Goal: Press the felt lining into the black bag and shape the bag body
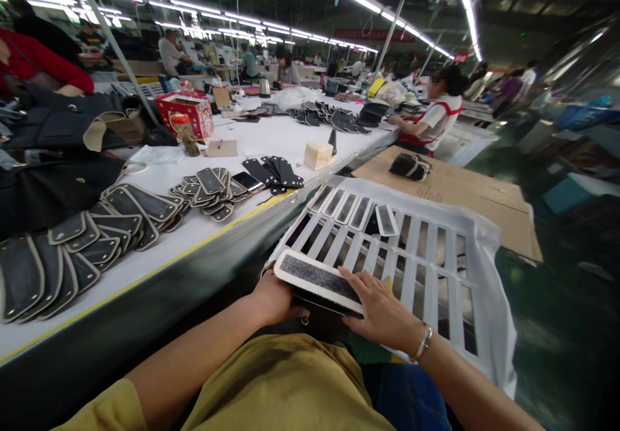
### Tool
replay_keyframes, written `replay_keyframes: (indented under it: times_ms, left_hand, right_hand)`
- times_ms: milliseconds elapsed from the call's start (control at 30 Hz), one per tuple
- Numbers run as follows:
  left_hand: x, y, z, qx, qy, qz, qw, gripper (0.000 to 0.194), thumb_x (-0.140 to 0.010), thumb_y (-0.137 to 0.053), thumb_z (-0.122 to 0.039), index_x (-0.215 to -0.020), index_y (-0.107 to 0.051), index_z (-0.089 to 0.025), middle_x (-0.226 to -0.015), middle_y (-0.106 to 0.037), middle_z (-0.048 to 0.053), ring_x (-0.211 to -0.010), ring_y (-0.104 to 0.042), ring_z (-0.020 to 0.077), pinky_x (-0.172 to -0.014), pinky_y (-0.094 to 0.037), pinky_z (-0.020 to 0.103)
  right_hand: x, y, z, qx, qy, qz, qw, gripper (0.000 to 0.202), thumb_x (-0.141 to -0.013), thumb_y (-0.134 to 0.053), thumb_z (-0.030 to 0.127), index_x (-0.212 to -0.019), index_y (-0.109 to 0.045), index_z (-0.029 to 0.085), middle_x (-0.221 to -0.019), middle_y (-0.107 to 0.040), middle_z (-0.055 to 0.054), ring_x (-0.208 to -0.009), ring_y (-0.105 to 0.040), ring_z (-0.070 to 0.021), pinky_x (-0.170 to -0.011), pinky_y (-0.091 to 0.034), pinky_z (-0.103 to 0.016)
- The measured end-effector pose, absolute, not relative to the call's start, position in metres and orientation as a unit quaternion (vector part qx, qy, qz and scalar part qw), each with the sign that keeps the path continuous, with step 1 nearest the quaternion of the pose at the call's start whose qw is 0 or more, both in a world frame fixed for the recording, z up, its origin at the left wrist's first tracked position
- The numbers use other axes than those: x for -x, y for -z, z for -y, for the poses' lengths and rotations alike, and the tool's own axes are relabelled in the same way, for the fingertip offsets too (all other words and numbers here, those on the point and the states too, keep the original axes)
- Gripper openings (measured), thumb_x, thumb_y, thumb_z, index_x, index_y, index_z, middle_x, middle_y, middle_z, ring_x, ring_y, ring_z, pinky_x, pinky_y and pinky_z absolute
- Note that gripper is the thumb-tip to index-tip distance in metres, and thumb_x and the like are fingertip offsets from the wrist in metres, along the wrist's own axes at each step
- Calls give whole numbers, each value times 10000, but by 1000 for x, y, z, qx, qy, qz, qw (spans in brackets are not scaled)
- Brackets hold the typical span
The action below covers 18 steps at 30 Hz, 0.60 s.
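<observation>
A long dark panel with a pale border and rounded end [317,277] is held low in front of me, over the near edge of a slotted white rack [411,253]. My left hand [278,298] grips its left end from below, with the fingers partly hidden under it. My right hand [380,305] holds the right end, fingertips on its top face and thumb at the near edge. Several smaller pale-bordered pieces [346,207] lie at the rack's far left, and one [386,220] sits tilted beside them.
The white table [227,227] at left bears dark bordered flaps [121,214], a phone [248,182], a jar [185,135], a red box [191,113] and a cream block [318,155]. Cardboard [460,192] lies beyond the rack. A person [433,121] sits at back right.
</observation>
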<state>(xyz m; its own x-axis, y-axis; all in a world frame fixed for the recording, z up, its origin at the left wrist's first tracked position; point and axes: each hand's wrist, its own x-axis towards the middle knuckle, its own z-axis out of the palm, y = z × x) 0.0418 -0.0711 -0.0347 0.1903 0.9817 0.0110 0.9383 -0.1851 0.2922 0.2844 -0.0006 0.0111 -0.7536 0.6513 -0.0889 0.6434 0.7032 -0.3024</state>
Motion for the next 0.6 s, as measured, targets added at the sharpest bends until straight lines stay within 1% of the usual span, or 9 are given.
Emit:
replay_keyframes:
  times_ms: [33, 100, 200, 267, 367, 433, 467, 533, 600]
  left_hand:
    - [-39, 35, 71, -765, -103, -625, 115, 591, -620, -722, -488, -1123, -620, -195, -1211, -581, 134, -1199, -435, 367, -1009, -317, 500]
    - [-31, 35, 76, -776, -103, -609, 126, 478, -643, -723, -440, -1067, -642, -235, -1174, -606, 95, -1187, -451, 342, -1001, -333, 491]
    - [-16, 35, 93, -784, -131, -596, 111, 279, -758, -637, -388, -992, -660, -237, -1114, -624, 71, -1117, -500, 291, -976, -364, 470]
    - [-8, 41, 107, -765, -189, -609, 92, 226, -827, -556, -363, -965, -661, -217, -1080, -619, 78, -1064, -523, 257, -958, -388, 441]
    - [-4, 56, 119, -669, -311, -670, 81, 242, -861, -496, -364, -883, -662, -189, -1028, -583, 91, -992, -544, 222, -911, -434, 393]
    - [-4, 67, 117, -551, -387, -733, 94, 276, -839, -512, -416, -866, -630, -168, -983, -556, 89, -928, -560, 208, -842, -477, 366]
    - [-5, 71, 114, -488, -414, -760, 116, 312, -820, -525, -454, -895, -602, -161, -941, -551, 79, -881, -569, 202, -786, -500, 350]
    - [-6, 77, 104, -374, -433, -793, 207, 436, -785, -531, -529, -1017, -528, -160, -837, -543, 43, -740, -577, 178, -625, -523, 306]
    - [-7, 78, 95, -304, -414, -793, 328, 529, -772, -514, -572, -1117, -466, -174, -744, -512, -1, -591, -545, 146, -482, -493, 264]
  right_hand:
    - [-284, -12, -1, 345, -166, 924, 9, 776, -702, -603, 303, -1405, -288, 209, -1146, -486, -106, -1056, -471, -263, -955, -348, -421]
    - [-284, -15, -7, 335, -179, 925, 0, 771, -704, -609, 305, -1404, -293, 233, -1170, -476, -97, -1049, -484, -249, -947, -367, -396]
    - [-287, -19, -17, 315, -208, 926, -19, 759, -716, -620, 345, -1399, -301, 261, -1220, -459, -86, -1055, -498, -234, -943, -382, -365]
    - [-285, -17, -23, 306, -221, 925, -28, 707, -760, -585, 370, -1398, -303, 257, -1219, -467, -90, -1048, -508, -226, -937, -387, -360]
    - [-274, -9, -23, 349, -169, 922, 3, 617, -843, -478, 427, -1398, -307, 217, -1134, -513, -111, -1018, -511, -244, -911, -386, -394]
    - [-261, -1, -17, 372, -110, 921, 32, 644, -844, -458, 502, -1399, -308, 213, -1117, -514, -121, -1023, -493, -269, -892, -381, -418]
    - [-255, 2, -13, 372, -85, 924, 40, 668, -829, -465, 541, -1399, -310, 228, -1129, -507, -122, -1028, -482, -280, -887, -377, -429]
    - [-247, 8, -7, 361, -46, 930, 42, 673, -813, -463, 588, -1390, -327, 270, -1156, -489, -120, -1022, -471, -290, -878, -370, -447]
    - [-245, 13, -4, 360, -16, 932, 38, 626, -830, -436, 587, -1378, -351, 296, -1163, -479, -119, -1007, -468, -289, -872, -363, -456]
